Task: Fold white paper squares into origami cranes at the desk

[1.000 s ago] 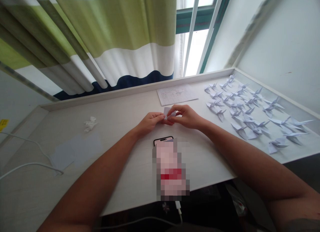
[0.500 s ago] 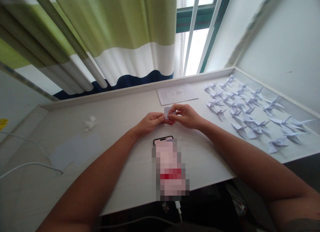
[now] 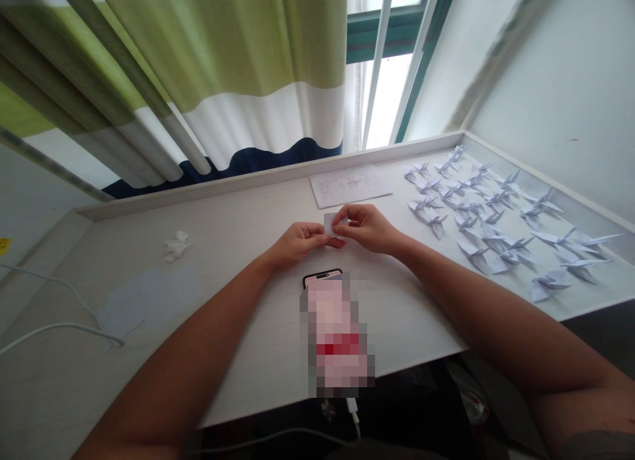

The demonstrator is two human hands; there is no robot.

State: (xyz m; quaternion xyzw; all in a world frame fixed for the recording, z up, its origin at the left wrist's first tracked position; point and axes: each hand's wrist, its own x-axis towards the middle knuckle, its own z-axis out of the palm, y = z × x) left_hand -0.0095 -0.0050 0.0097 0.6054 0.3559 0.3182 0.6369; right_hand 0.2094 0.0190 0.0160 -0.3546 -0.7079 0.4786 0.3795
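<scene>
From where I stand, a small white paper (image 3: 329, 222) is up between the person's two hands, over the middle of the pale desk (image 3: 248, 215). The left hand (image 3: 301, 241) pinches its near left side between thumb and fingers; the right hand (image 3: 370, 228) grips its right side the same way, fingertips close together. Just beyond lies a printed sheet (image 3: 352, 185) with ruled lines and a darker block of text, too small and faint for me to read. A phone (image 3: 337, 321) lies nearer the person, its screen blurred into blocks, a red band showing but its words lost. At the far left edge, a yellow label (image 3: 4, 245) carries marks I can't make out. Folded paper cranes (image 3: 489, 216) spread across the right side.
</scene>
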